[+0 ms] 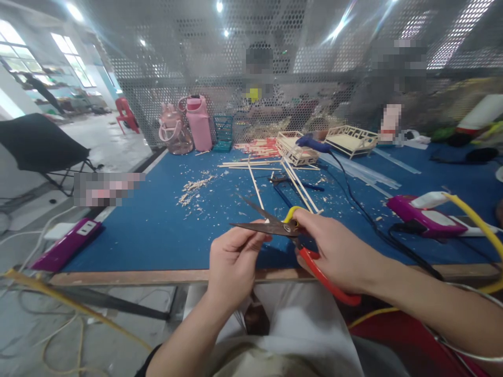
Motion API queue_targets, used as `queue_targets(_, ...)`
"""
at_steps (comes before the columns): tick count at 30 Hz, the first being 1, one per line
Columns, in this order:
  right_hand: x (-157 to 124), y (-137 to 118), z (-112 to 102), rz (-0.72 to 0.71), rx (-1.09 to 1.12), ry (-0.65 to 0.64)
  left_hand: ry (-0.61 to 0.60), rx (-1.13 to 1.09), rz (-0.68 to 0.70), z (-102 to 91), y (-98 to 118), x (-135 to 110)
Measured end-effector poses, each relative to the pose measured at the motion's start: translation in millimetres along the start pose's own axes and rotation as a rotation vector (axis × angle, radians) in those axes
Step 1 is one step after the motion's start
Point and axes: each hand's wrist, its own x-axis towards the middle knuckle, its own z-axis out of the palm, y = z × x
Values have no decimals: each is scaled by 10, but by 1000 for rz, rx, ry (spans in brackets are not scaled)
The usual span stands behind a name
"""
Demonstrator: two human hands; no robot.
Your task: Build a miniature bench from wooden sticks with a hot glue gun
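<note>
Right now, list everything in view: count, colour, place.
Scissors: one, red-and-yellow handles, right hand
Pliers: one, blue handles, centre
Wooden sticks: several, pale, centre
Red sticks: many, red, back
Wood scraps: many, pale, across table
Latticed trays: two, pale, back
Corded tool: one, blue, by trays
Strips: several, translucent, back right
Bottles: two, pink, back left
Rack: one, teal, beside bottles
Power strips: two, purple, left and right
Cables: several, mixed colours, both sides
Tabletop: one, blue, centre
Mesh screen: one, grey, behind table
Chairs: two, black and red, left
People: unclear count, blurred, behind mesh
Left hand: one, bare, at scissors
Right hand: one, bare, holding scissors
</note>
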Motion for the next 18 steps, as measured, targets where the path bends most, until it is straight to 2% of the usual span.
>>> queue_targets(3,-9,-7,-9,48,-71,-5,26,25,48,-1,-5,-12)
queue_targets(10,-33,21,5,64,-206,16,79,73,110,44,-36,-30)
queue_targets(15,4,74,33,75,-117,-21,16,96,158,87,-55,-44)
queue_targets(18,45,51,12,128,-14,-54,31,62,76,82,-76,-8)
